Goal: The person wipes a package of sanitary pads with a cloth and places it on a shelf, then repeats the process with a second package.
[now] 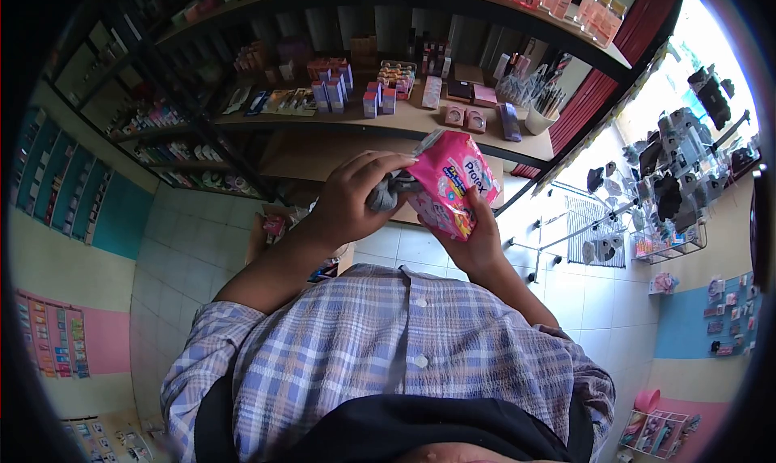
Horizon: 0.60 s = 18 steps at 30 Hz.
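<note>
Plaid shirt (364, 342) below; grey cloth (384, 195) half-hidden against pink packet (449, 190).

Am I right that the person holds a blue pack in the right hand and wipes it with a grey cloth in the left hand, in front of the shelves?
Not quite: the pack is pink, not blue, as the head view shows. The rest holds: the right hand holds it, and the left hand presses a grey cloth against it, in front of the shelves.
</note>
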Available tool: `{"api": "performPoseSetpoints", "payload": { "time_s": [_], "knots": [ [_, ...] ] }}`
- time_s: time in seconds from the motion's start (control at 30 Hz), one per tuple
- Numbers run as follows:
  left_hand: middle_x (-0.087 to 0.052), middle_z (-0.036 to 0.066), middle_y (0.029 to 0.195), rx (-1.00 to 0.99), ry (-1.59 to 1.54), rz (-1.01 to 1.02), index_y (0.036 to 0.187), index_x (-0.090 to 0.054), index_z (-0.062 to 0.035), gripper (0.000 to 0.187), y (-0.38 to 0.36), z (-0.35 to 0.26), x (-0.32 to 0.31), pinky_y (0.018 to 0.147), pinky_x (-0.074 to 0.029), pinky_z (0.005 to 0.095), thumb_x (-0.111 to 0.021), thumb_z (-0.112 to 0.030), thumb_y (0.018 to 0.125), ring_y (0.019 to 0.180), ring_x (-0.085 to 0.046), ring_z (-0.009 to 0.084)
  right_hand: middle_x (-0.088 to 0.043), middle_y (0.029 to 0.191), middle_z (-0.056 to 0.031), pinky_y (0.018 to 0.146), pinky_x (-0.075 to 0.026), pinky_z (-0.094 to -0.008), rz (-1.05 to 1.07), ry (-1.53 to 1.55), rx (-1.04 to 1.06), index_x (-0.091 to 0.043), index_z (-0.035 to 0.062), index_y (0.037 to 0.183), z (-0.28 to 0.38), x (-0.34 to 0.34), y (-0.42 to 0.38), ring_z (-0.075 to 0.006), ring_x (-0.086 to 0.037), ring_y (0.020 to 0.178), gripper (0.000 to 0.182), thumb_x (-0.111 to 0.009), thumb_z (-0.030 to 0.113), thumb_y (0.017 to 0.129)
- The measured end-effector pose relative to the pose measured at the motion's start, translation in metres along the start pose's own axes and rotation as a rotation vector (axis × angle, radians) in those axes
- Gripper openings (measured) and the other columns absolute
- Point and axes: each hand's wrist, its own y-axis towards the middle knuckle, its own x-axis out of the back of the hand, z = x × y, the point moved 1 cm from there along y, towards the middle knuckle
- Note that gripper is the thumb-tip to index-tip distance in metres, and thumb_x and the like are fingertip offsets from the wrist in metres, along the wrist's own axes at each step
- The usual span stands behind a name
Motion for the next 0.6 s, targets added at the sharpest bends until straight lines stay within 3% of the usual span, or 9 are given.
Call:
{"api": "performPoseSetpoints", "payload": {
  "time_s": [0.07, 0.2, 0.3, 0.33, 0.4, 0.47, 0.5, 0.53, 0.6],
  "knots": [
    [-0.066, 0.017, 0.118, -0.002, 0.067, 0.004, 0.12, -0.061, -0.0038, 0.051, -0.004, 0.001, 0.005, 0.091, -0.054, 0.0399, -0.079, -0.001, 0.072, 0.107, -0.066, 0.0331, -0.057, 0.131, -0.0155, 0.103, -0.048, -0.0489, -0.007, -0.095, 0.043, -0.041, 0.0066, 0.138, 0.003, -0.006, 0.0, -0.0295, -0.059, 0.12, 0.051, -0.05, 0.041, 0.101],
    [-0.065, 0.019, 0.122, 0.006, 0.105, -0.047, 0.119, -0.062, -0.004, 0.048, -0.004, 0.0, 0.011, 0.09, -0.054, 0.0387, -0.077, 0.0, 0.074, 0.109, -0.066, 0.0339, -0.057, 0.13, -0.0164, 0.101, -0.05, -0.0492, 0.032, -0.089, 0.116, -0.04, 0.0047, 0.137, -0.004, -0.005, 0.012, -0.0302, -0.061, 0.119, 0.049, -0.051, 0.036, 0.101],
    [-0.067, 0.017, 0.116, 0.043, 0.134, -0.214, 0.117, -0.065, -0.0031, 0.038, -0.01, 0.021, 0.018, 0.087, -0.054, 0.0346, -0.073, 0.001, 0.081, 0.103, -0.068, 0.0285, -0.058, 0.128, -0.0172, 0.099, -0.052, -0.0488, 0.001, -0.032, 0.232, -0.041, 0.0026, 0.136, 0.001, 0.004, 0.029, -0.0304, -0.063, 0.115, 0.05, -0.057, 0.032, 0.099],
    [-0.068, 0.015, 0.113, 0.148, 0.162, -0.318, 0.116, -0.066, -0.0025, 0.032, -0.015, 0.035, 0.022, 0.086, -0.054, 0.0326, -0.07, -0.003, 0.085, 0.098, -0.068, 0.0245, -0.058, 0.128, -0.0172, 0.099, -0.052, -0.0488, 0.011, -0.033, 0.24, -0.041, 0.0026, 0.136, 0.007, 0.003, 0.033, -0.0304, -0.063, 0.115, 0.05, -0.057, 0.032, 0.099],
    [-0.068, 0.014, 0.111, 0.247, 0.19, -0.425, 0.116, -0.067, -0.0018, 0.028, -0.02, 0.056, 0.035, 0.085, -0.053, 0.0305, -0.068, -0.008, 0.089, 0.093, -0.068, 0.0205, -0.059, 0.126, -0.0173, 0.096, -0.054, -0.0464, 0.146, -0.229, 0.368, -0.043, 0.0015, 0.133, 0.018, -0.004, 0.038, -0.0298, -0.064, 0.113, 0.05, -0.063, 0.028, 0.095],
    [-0.064, 0.011, 0.116, 0.778, -0.625, -0.259, 0.114, -0.068, 0.0003, 0.03, -0.022, 0.074, 0.042, 0.084, -0.052, 0.0283, -0.067, -0.02, 0.092, 0.091, -0.064, 0.0152, -0.06, 0.124, -0.0164, 0.096, -0.055, -0.0437, 0.179, -0.217, 0.332, -0.043, 0.0002, 0.133, 0.029, -0.014, 0.044, -0.0283, -0.063, 0.113, 0.056, -0.071, 0.022, 0.09],
    [-0.057, 0.01, 0.126, 0.891, -0.759, -0.103, 0.116, -0.066, 0.0022, 0.046, -0.012, 0.069, 0.049, 0.089, -0.049, 0.0292, -0.072, -0.035, 0.089, 0.103, -0.061, 0.0163, -0.058, 0.126, -0.0153, 0.098, -0.052, -0.0427, 0.232, -0.311, 0.289, -0.041, 0.0003, 0.135, 0.034, -0.021, 0.049, -0.0264, -0.062, 0.115, 0.063, -0.075, 0.02, 0.086],
    [-0.057, 0.01, 0.126, 0.877, -0.76, -0.108, 0.116, -0.066, 0.0022, 0.046, -0.01, 0.074, 0.047, 0.089, -0.049, 0.0292, -0.072, -0.035, 0.089, 0.103, -0.061, 0.0163, -0.057, 0.127, -0.0141, 0.101, -0.05, -0.0416, 0.287, -0.408, 0.248, -0.039, 0.0004, 0.137, 0.039, -0.028, 0.055, -0.0245, -0.06, 0.117, 0.07, -0.079, 0.018, 0.082],
    [-0.054, 0.011, 0.125, 0.474, -0.55, -0.063, 0.118, -0.064, 0.0038, 0.058, -0.003, 0.079, 0.032, 0.092, -0.049, 0.0298, -0.084, -0.033, 0.078, 0.111, -0.057, 0.0178, -0.056, 0.128, -0.0124, 0.101, -0.049, -0.0395, 0.282, -0.492, 0.279, -0.035, 0.0015, 0.14, 0.046, -0.045, 0.068, -0.0221, -0.057, 0.12, 0.08, -0.084, 0.014, 0.078]
  ]
}}
